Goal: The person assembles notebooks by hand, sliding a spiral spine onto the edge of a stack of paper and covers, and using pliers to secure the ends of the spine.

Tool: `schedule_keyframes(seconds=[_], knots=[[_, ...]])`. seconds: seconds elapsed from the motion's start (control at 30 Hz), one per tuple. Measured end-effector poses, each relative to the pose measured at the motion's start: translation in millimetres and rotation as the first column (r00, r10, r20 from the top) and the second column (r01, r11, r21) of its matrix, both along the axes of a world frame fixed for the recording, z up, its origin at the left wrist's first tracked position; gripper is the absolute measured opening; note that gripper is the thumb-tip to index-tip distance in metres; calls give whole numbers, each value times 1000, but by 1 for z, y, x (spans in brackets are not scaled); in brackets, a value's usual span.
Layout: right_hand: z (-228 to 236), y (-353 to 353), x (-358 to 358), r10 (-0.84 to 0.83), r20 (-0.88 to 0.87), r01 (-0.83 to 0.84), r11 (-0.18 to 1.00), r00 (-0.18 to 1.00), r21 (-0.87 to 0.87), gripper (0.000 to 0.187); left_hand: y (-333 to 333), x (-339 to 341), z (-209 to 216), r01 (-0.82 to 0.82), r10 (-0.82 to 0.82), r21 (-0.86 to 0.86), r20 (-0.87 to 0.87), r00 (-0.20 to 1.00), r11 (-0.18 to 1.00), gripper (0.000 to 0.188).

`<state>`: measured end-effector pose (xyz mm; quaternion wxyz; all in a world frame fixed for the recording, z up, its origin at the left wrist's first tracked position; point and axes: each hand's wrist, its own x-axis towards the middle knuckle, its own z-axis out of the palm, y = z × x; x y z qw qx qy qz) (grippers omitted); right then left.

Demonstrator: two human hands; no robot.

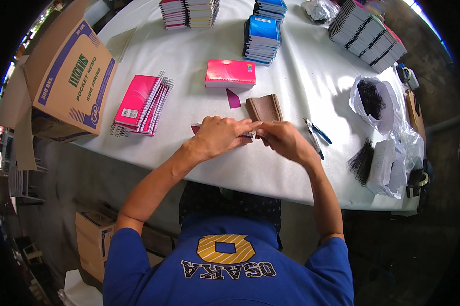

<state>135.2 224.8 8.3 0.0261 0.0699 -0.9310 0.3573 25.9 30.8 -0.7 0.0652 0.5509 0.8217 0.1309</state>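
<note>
My left hand [222,133] lies over a small pink notebook [195,128] near the table's front edge, fingers pressed on it. Most of that notebook is covered by the hand; a pink corner and a bit of its white coil edge show. My right hand [287,143] is closed in a pinch at the notebook's right end, fingertips touching the left ones. Whatever it pinches is too small to make out. Just beyond sits a brown block with a curved hollow [264,106]. Cutting pliers [318,136] with blue and black handles lie right of my right hand.
Pink spiral notebooks [138,104] are stacked at left beside an open carton [69,76]. Ahead are a pink stack [230,73], a purple card piece [233,99] and blue notebooks [262,38]. More notebooks [368,35] stand far right, above bags of black coils [372,99].
</note>
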Motion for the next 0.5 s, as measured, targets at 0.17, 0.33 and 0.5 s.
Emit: schedule_keyframes(seconds=[0.17,0.33,0.5], knots=[[-12,53,-33,97,-235,19,894,967,447,28,-2,-7,2,179,-179,-151,10,984,972,58],[15,74,-50,200,167,-201,980,965,-12,41,-15,-3,2,-31,59,139,-201,978,990,81],[16,49,-48,270,447,-169,953,853,-253,56,-20,-14,-15,-74,92,93,-214,972,993,88]])
